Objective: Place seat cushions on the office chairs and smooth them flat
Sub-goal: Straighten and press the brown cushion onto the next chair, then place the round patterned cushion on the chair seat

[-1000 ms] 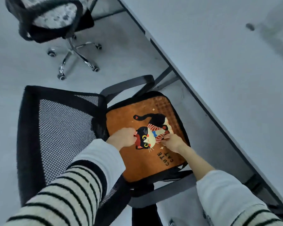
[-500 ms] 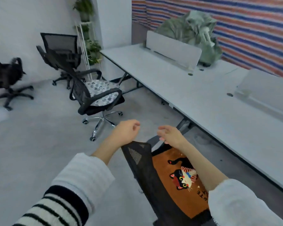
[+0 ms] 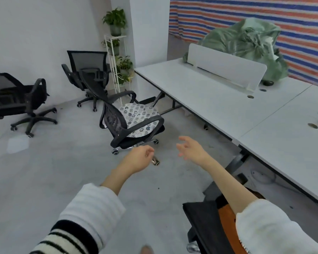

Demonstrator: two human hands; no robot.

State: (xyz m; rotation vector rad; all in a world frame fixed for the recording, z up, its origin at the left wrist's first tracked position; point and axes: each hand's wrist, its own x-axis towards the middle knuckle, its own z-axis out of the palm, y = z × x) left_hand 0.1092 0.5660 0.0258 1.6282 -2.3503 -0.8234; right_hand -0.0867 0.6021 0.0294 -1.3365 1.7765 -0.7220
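Above the floor, both hands are held free: the left hand (image 3: 140,158) is loosely curled, the right hand (image 3: 191,151) spread, nothing gripped. The orange cushion (image 3: 226,222) lies behind the right arm; bare chairs (image 3: 86,74) are seen far left, nearer the left hand.

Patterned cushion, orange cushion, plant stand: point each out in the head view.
patterned cushion (image 3: 136,117), head view, middle of its top face.
orange cushion (image 3: 228,224), head view, visible strip beside the sleeve.
plant stand (image 3: 115,36), head view, top shelf.
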